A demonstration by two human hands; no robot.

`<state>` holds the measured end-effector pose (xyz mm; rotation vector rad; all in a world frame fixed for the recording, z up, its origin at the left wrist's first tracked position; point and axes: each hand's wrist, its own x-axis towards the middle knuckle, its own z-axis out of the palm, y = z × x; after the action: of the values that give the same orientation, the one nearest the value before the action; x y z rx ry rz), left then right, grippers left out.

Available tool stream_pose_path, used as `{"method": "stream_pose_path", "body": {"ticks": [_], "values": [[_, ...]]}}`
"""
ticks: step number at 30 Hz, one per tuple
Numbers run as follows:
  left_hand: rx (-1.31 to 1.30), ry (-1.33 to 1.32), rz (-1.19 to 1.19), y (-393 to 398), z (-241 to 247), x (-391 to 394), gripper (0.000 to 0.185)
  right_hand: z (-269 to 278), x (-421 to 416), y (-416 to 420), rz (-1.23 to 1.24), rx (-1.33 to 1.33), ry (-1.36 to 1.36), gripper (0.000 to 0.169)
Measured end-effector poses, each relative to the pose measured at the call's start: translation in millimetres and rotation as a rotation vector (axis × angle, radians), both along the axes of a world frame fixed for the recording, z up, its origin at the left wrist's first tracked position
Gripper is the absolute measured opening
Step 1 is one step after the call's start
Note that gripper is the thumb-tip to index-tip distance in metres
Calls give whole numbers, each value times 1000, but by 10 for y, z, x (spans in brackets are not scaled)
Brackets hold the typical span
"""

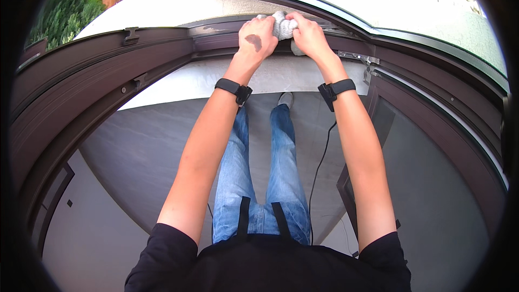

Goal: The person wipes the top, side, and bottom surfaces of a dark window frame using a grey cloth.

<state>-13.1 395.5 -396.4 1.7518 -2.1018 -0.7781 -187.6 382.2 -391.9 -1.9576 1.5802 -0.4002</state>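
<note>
A light grey textured cloth (284, 26) is bunched between my two hands over the bottom rail of a dark brown window frame (217, 40). My left hand (259, 36) grips its left side, the knuckles facing up. From the right, my right hand (309, 35) holds the cloth with curled fingers. A loose end of the cloth hangs below the rail, beside my right wrist. Pale smudges show on the sill track (209, 29) left of my hands. What the fingertips touch beneath the cloth is hidden.
An opened glazed sash (429, 42) swings outward at the right. Its metal hinge arm (359, 56) sits near my right wrist. Below the frame runs a white ledge (178, 83). A black cable (324, 158) hangs by my right leg. Outside, the ground lies far below.
</note>
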Motion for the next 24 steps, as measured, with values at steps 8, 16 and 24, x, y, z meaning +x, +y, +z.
{"method": "stream_pose_path", "body": {"ticks": [8,16,24], "values": [[-1,-260,58,14,-93,827,16,-70,850,-105,111,45,-100,30],[-239,137,-179,19,-208,-689,22,163,-784,170,74,-292,377,37],[-346,200,-94,153,-194,-715,17,-10,-602,275,-101,-313,180,37]]}}
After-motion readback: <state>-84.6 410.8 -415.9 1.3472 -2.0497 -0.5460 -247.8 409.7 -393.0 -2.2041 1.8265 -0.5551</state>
